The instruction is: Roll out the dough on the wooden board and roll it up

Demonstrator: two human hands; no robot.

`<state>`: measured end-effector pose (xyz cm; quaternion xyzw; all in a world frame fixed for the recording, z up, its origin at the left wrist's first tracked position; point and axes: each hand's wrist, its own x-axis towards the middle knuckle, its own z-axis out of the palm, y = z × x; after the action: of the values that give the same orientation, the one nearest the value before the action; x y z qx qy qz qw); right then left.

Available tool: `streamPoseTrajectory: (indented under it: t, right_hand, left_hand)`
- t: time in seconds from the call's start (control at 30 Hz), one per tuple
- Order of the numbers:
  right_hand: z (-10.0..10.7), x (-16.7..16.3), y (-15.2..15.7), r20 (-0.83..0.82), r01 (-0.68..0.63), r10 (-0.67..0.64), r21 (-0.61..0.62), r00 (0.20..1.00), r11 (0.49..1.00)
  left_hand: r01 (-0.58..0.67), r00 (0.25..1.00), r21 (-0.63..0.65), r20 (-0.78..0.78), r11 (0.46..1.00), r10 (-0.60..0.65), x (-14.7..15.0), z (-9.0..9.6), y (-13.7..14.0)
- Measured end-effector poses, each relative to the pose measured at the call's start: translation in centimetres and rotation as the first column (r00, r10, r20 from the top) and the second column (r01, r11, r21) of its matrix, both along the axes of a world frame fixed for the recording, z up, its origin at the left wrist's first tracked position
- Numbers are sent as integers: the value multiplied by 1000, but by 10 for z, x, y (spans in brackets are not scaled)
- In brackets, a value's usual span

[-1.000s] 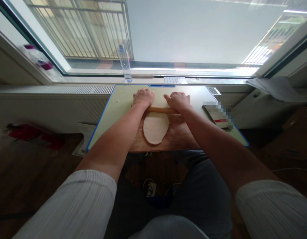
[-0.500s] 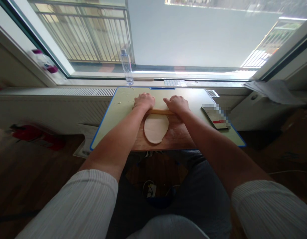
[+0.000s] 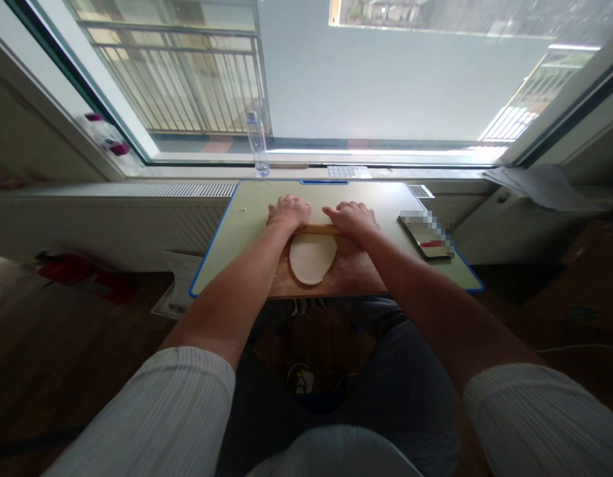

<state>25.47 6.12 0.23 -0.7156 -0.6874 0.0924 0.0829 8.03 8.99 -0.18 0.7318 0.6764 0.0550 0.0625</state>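
A wooden rolling pin [image 3: 320,229] lies crosswise at the far edge of a flat sheet of dough [image 3: 312,260]. My left hand [image 3: 290,212] presses over the pin's left part, and my right hand [image 3: 353,217] rests over its right part, thumb pointing inward. Both palms face down, and the pin's ends are hidden under them. The pale, roughly oval dough rests on a brown wooden board [image 3: 356,271] dusted with flour. Beneath that is a small pale-green table [image 3: 222,248] with a blue rim.
A phone [image 3: 428,238], partly pixelated, lies on the table's right side. Dough crumbs [image 3: 243,209] are at the left. On the windowsill stands a clear bottle [image 3: 257,146]; another bottle [image 3: 108,138] with purple parts is farther left. A red fire extinguisher [image 3: 85,275] is on the floor.
The whole view has shifted slightly, with the window and table lower in the picture. Both hands stay on the rolling pin near the dough's far edge.
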Motion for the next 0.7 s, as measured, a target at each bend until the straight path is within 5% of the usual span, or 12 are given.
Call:
streamPoseTrajectory:
  t: [0.7]
  right_hand:
    - [-6,-6,-38,55,-35,33,35,998,999]
  left_hand:
    - [8,999,25,33,1000,-9,-7,-5,-38]
